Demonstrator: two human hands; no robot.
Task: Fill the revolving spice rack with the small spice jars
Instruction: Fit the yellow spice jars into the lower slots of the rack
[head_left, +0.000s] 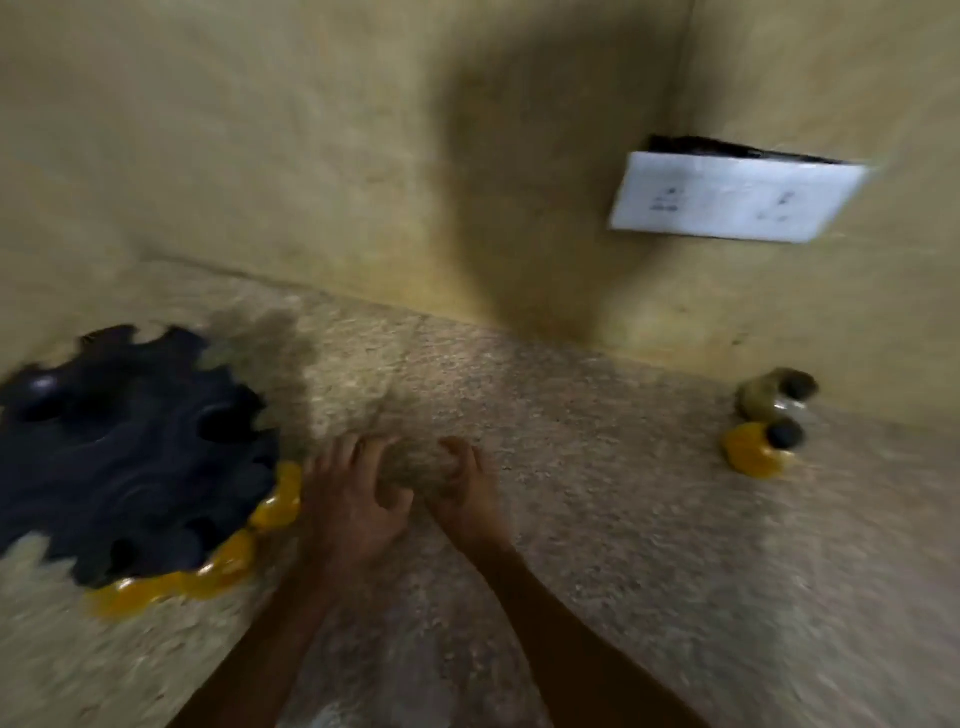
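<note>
Left hand (353, 499) and right hand (467, 488) loosely curled, side by side.

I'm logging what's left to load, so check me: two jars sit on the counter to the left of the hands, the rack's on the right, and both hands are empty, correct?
Sides are swapped. In the head view the two jars, yellow and greenish, sit to the right of the hands, and the rack is on the left. The left hand and right hand do hold nothing.

Motion blur smears your spice rack (130, 457), cut by the left edge, and the two far jars (769, 421), so you cannot read their contents or your right hand's (467, 488) grip.
</note>
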